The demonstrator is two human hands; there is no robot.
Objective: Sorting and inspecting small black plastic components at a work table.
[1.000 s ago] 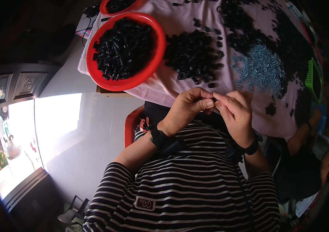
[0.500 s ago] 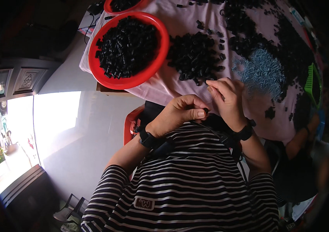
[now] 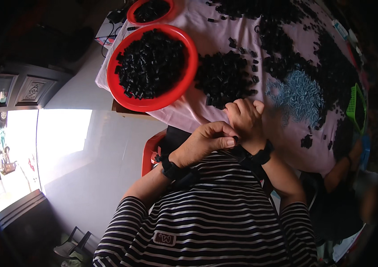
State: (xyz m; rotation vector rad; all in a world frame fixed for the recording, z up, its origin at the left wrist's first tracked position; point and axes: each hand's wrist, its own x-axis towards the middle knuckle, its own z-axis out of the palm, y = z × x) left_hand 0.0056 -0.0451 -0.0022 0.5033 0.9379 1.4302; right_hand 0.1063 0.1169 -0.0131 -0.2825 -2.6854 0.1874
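Observation:
My left hand [image 3: 207, 141] is closed in a pinch, thumb against the index finger, on a small black plastic piece [image 3: 235, 139] close to my striped shirt. Just beside it, my right hand [image 3: 247, 122] is curled with the knuckles up, close to the near edge of a heap of black plastic pieces [image 3: 224, 75]. Its fingertips are turned away, so whatever they may hold is hidden. To the right of this hand lies a loose pile of small blue-grey screws [image 3: 302, 95] on the pink cloth [image 3: 282, 147].
A large red basin [image 3: 192, 66] full of black pieces stands left of the heap, with a smaller red bowl [image 3: 131, 18] behind it. More black pieces [image 3: 335, 58] spread over the far right. A green basket [image 3: 352, 107] and another person's arm [image 3: 338, 171] are at the right edge.
My right hand has moved down and left, toward my left hand, and its fingers have curled under. The left hand keeps its pinch on the black piece. The view has shifted slightly.

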